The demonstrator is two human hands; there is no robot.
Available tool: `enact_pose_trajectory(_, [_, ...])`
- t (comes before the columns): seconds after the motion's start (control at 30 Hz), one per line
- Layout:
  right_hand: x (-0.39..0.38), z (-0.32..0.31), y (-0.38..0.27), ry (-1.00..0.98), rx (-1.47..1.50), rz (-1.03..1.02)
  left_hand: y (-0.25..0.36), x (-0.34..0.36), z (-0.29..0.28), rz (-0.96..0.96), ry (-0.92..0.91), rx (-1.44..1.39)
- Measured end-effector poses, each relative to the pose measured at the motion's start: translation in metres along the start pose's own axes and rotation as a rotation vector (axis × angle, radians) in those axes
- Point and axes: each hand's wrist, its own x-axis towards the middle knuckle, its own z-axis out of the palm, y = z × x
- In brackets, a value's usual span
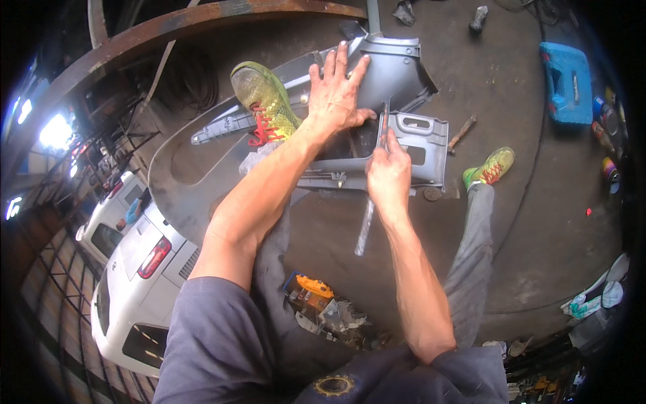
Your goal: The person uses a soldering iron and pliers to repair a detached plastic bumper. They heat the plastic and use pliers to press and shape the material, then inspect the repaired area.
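Observation:
A grey sheet-metal car body panel (393,57) lies on the ground in front of me, with a curved upper part and a slotted section at the right. My left hand (336,94) presses on its upper part, palm down and fingers spread. Close to the panel's slotted section, my right hand (389,176) is wrapped round a long, narrow metal bar (364,232). The bar's silver end sticks out below the fist, and its thin, brownish end reaches up to the panel's edge. Its exact kind is unclear. My left shoe (261,94) rests on or against the panel.
A rusty hammer-like piece (462,133) lies right of the panel. My other shoe (494,167) stands beyond it. A blue case (566,82) and spray cans (610,170) are at the right. A rusty curved beam (202,20) arches overhead left; white vehicles (138,283) stand behind.

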Motion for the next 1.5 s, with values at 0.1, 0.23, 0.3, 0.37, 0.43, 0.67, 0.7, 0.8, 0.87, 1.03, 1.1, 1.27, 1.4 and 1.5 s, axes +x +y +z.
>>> enact_pose_trajectory(0.1, [-0.004, -0.009, -0.008, -0.044, 0.034, 0.070, 0.001, 0.001, 0.003, -0.027, -0.018, 0.011])
enact_pose_trajectory(0.23, [0.006, -0.003, -0.003, -0.020, 0.134, 0.040, 0.003, 0.001, 0.001, -0.035, -0.027, 0.019])
enact_pose_trajectory(0.3, [-0.002, 0.002, -0.004, 0.037, 0.121, -0.058, 0.002, 0.002, 0.000, -0.040, -0.033, 0.021])
enact_pose_trajectory(0.37, [-0.018, -0.019, -0.017, -0.027, 0.126, 0.045, 0.003, 0.001, 0.001, -0.036, -0.025, 0.014])
enact_pose_trajectory(0.43, [-0.044, -0.043, -0.039, -0.072, 0.141, 0.034, 0.003, -0.002, -0.002, -0.064, -0.070, 0.021])
enact_pose_trajectory(0.67, [-0.055, -0.122, -0.049, 0.237, 0.204, 0.026, 0.026, 0.013, 0.005, -0.221, -0.007, -0.066])
enact_pose_trajectory(0.7, [-0.048, -0.134, -0.051, 0.283, 0.196, 0.011, 0.031, 0.014, 0.005, -0.254, 0.030, -0.056])
enact_pose_trajectory(0.8, [-0.041, -0.151, -0.047, 0.328, 0.218, -0.022, 0.030, 0.018, -0.008, -0.265, 0.063, -0.066])
enact_pose_trajectory(0.87, [-0.041, -0.149, -0.040, 0.335, 0.209, 0.022, -0.004, 0.042, 0.004, -0.252, 0.138, -0.274])
enact_pose_trajectory(1.03, [-0.047, -0.132, -0.016, 0.143, 0.216, 0.070, -0.004, 0.046, -0.007, -0.158, 0.306, -0.426])
enact_pose_trajectory(1.1, [-0.042, -0.130, -0.004, 0.102, 0.260, 0.072, -0.007, 0.042, -0.022, -0.378, 0.099, -0.349])
enact_pose_trajectory(1.27, [-0.037, -0.130, 0.007, 0.089, 0.316, 0.114, -0.007, 0.047, -0.014, -0.403, 0.094, -0.444])
enact_pose_trajectory(1.4, [-0.027, -0.123, 0.011, 0.114, 0.301, 0.109, 0.012, 0.073, -0.022, -0.326, 0.100, -0.412])
enact_pose_trajectory(1.5, [-0.019, -0.108, 0.009, 0.086, 0.328, 0.026, 0.006, 0.083, -0.012, -0.310, 0.255, -0.516])
